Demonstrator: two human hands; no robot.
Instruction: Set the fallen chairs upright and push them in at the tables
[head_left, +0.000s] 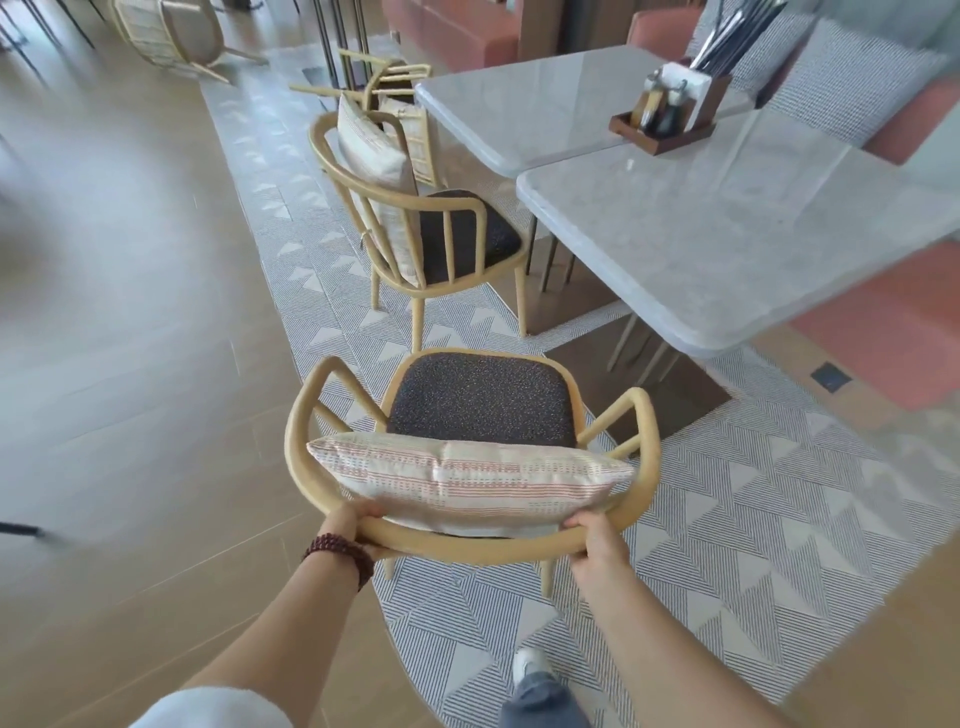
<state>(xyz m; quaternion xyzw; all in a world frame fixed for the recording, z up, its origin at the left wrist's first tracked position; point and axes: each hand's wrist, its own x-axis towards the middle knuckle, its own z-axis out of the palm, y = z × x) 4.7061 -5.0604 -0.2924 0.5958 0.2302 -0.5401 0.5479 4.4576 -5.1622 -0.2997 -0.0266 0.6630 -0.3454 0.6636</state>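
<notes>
A light wooden armchair (306, 410) with a dark speckled seat stands upright in front of me, a striped cushion (467, 480) leaning on its curved back rail. My left hand (353, 522) and my right hand (597, 540) both grip that back rail. The chair stands short of the near grey marble table (727, 244). A second upright chair (441, 244) with a cushion stands beyond it by the table's edge. Behind that, a third chair (384, 83) lies tipped over next to the far table (545, 104). Another chair (171, 36) lies fallen at the far left.
A wooden condiment caddy (670, 114) stands on the far table. Pink benches with patterned cushions (852, 88) line the far side of the tables. A patterned rug (727, 519) lies beneath the chairs, wood floor to the left. My shoe (530, 667) shows below.
</notes>
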